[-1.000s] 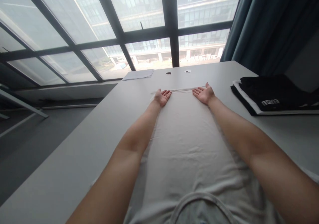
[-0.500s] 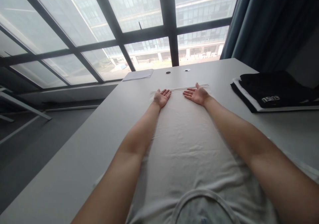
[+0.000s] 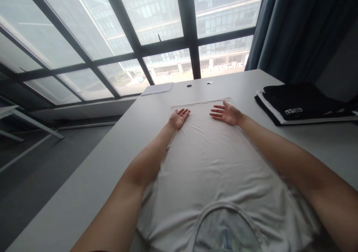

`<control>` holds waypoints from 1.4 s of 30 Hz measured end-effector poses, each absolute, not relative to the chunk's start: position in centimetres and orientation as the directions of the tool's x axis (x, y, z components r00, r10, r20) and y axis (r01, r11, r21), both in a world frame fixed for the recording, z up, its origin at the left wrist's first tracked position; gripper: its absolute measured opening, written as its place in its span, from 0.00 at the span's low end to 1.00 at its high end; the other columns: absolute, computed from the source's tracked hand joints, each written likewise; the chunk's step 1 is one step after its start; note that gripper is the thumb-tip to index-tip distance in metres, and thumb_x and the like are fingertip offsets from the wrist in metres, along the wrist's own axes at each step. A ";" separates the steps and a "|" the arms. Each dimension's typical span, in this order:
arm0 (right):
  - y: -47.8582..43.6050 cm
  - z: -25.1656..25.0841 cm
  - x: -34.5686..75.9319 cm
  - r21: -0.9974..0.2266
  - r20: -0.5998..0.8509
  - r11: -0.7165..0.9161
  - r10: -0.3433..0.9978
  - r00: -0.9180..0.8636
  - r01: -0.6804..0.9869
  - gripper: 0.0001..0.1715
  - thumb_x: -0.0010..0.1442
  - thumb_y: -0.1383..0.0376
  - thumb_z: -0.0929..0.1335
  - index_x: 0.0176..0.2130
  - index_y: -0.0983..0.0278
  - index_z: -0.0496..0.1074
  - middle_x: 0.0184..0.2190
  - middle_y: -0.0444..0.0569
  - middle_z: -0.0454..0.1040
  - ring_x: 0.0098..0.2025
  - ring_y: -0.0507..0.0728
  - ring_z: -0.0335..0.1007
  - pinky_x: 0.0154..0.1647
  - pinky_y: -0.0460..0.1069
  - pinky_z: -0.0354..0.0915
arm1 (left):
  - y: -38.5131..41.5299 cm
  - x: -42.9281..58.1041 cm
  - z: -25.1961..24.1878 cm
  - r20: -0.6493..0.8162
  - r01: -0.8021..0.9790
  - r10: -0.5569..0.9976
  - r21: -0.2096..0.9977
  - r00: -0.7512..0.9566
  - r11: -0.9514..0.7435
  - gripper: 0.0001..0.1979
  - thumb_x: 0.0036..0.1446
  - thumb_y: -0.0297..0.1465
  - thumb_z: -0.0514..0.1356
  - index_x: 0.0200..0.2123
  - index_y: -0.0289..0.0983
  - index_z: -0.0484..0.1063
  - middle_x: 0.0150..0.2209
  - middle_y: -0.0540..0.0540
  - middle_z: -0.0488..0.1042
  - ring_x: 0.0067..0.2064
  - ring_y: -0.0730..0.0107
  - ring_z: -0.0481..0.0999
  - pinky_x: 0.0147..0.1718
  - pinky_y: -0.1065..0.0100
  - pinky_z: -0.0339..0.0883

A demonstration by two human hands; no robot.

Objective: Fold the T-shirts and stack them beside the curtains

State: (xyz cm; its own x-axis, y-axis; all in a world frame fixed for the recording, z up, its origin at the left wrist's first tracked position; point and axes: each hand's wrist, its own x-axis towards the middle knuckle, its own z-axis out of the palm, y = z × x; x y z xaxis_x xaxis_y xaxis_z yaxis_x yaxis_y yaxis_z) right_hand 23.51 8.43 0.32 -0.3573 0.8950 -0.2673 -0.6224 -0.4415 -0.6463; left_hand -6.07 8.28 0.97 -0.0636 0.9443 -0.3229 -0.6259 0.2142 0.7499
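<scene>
A light grey T-shirt (image 3: 207,162) lies stretched out on the white table, its round collar toward me and its hem at the far end. My left hand (image 3: 179,118) is palm up at the left edge of the shirt near the hem, with fingers apart and nothing in it. On the right side, my right hand (image 3: 226,113) is turned palm inward over the shirt, fingers spread, holding nothing. Wrinkles run across the fabric near the collar.
Folded black and white garments (image 3: 304,102) are stacked on the table (image 3: 106,170) at the right. Papers (image 3: 157,89) lie at the far left edge, near two round holes. Windows and a dark curtain (image 3: 293,31) stand behind.
Both hands have drawn back slightly from the hem toward me and moved a little farther apart. More of the hem shows, and the shirt's near part looks wider.
</scene>
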 end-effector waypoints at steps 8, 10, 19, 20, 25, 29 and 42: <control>2.9 0.2 25.3 -0.987 -0.003 -0.005 1.000 -0.013 -0.158 0.14 0.67 0.58 0.61 0.44 0.62 0.72 0.50 0.55 0.76 0.47 0.59 0.77 0.49 0.57 0.75 | 2.2 -11.6 4.3 -0.217 -0.367 0.965 0.918 -0.145 0.151 0.14 0.68 0.29 0.51 0.50 0.32 0.73 0.50 0.34 0.78 0.52 0.59 0.79 0.54 0.59 0.71; -0.4 0.0 24.8 -0.958 0.181 0.187 0.982 -0.048 0.219 0.13 0.63 0.61 0.64 0.44 0.63 0.74 0.46 0.55 0.78 0.46 0.61 0.77 0.52 0.60 0.73 | -1.6 -11.5 3.4 -0.152 -0.185 0.985 0.973 -0.082 0.135 0.13 0.62 0.30 0.61 0.48 0.33 0.76 0.55 0.35 0.77 0.61 0.52 0.72 0.63 0.53 0.60; -11.0 -2.1 28.7 -0.372 0.438 0.549 0.815 -0.380 0.749 0.26 0.67 0.63 0.59 0.59 0.67 0.71 0.61 0.62 0.70 0.64 0.67 0.64 0.66 0.64 0.61 | -12.4 -11.8 -1.0 0.076 0.941 0.952 0.150 0.295 -0.304 0.34 0.71 0.47 0.42 0.72 0.32 0.52 0.73 0.36 0.48 0.73 0.51 0.46 0.69 0.47 0.44; -11.2 -2.4 29.5 -0.358 0.426 0.539 0.821 -0.381 0.762 0.26 0.68 0.62 0.59 0.60 0.68 0.70 0.62 0.62 0.69 0.65 0.67 0.63 0.66 0.64 0.60 | -12.5 -11.8 -0.8 0.081 0.944 0.951 0.128 0.297 -0.305 0.34 0.71 0.47 0.41 0.72 0.33 0.51 0.73 0.36 0.48 0.74 0.51 0.45 0.69 0.47 0.43; -12.6 -4.5 32.6 -0.250 0.405 0.514 0.825 -0.393 0.821 0.30 0.70 0.57 0.58 0.64 0.66 0.67 0.66 0.62 0.65 0.68 0.67 0.59 0.66 0.66 0.60 | -13.2 -11.8 -0.4 0.003 0.943 0.947 0.083 0.323 -0.322 0.35 0.71 0.49 0.40 0.72 0.35 0.50 0.73 0.37 0.45 0.74 0.50 0.43 0.68 0.45 0.43; -13.6 -5.2 33.4 -0.198 0.345 0.473 0.853 -0.390 0.859 0.31 0.71 0.55 0.57 0.64 0.67 0.66 0.66 0.63 0.63 0.69 0.68 0.57 0.65 0.68 0.60 | -13.7 -12.0 -0.3 0.010 0.946 0.947 0.054 0.320 -0.320 0.34 0.71 0.48 0.40 0.72 0.35 0.51 0.73 0.36 0.47 0.74 0.50 0.44 0.68 0.45 0.44; -18.0 -2.0 30.8 -0.227 0.297 0.518 0.843 -0.448 0.824 0.31 0.72 0.57 0.56 0.68 0.65 0.60 0.70 0.59 0.57 0.72 0.64 0.49 0.70 0.65 0.50 | -18.8 -5.9 0.4 0.054 0.826 0.840 0.157 0.540 -0.542 0.34 0.72 0.49 0.44 0.73 0.39 0.47 0.74 0.40 0.45 0.74 0.55 0.42 0.70 0.46 0.41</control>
State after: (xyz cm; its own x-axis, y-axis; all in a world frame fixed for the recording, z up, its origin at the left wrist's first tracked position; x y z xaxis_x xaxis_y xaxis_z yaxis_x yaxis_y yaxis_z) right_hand 30.83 -18.04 -2.05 -0.4484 0.8432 0.2968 0.8244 0.5184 -0.2271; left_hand -5.94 -18.77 0.38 0.5404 0.8397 0.0539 0.8259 -0.5416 0.1568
